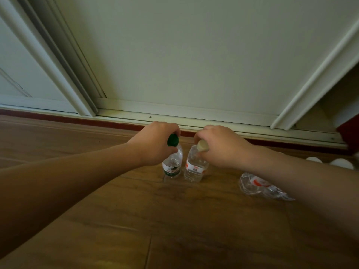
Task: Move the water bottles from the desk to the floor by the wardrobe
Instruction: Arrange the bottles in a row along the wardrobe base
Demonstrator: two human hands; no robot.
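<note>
Hands around tops of upright bottles

Side by side on floor, upright green-capped bottle and white-capped bottle, crushed bottle lying nearby

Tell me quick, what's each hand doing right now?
Left hand: closed around the neck of the green-capped bottle.
Right hand: closed around the neck of the white-capped bottle.

Three water bottles and two hands
</note>
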